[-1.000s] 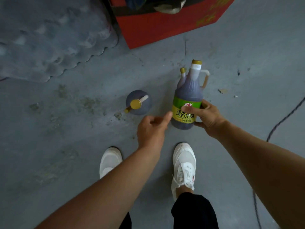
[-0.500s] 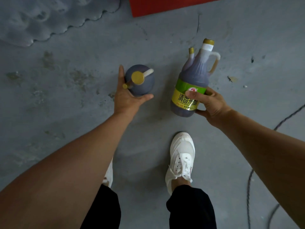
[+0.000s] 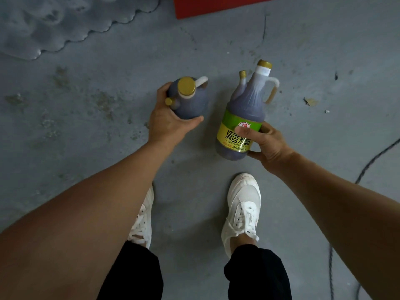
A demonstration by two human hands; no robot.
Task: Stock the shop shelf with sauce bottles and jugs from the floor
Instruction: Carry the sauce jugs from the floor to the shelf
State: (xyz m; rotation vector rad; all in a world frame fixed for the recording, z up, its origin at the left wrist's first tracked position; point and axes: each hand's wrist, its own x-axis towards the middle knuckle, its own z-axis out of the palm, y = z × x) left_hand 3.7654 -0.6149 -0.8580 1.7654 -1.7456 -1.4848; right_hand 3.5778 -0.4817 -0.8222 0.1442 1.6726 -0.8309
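1. You are at the pick-up stage. Your left hand [image 3: 171, 122] is wrapped around the body of one dark jug [image 3: 187, 98], and your right hand [image 3: 263, 140] is clamped on the lower part of a second, labelled jug [image 3: 242, 122], thumb across its green label.

2. No shelf is in view, so you cannot tell how much stock is already up there. By my reading, carrying and placing both jugs is still ahead of you.

3. The labelled jug is tilted, neck pointing away from you, and looks lifted off the grey floor [image 3: 86, 137]. Whether the left jug has left the floor is hard to tell from above.

4. No other bottles show on the floor here, so these may be the last nearby, though the view is narrow.

5. Both jugs hold dark brown liquid and look full. Each has a gold cap, a small second spout with its own gold cap, and a pale side handle. You are gripping the bodies, not the handles.

6. The jugs sit near each other but apart, just ahead of your white shoes [image 3: 243, 211].
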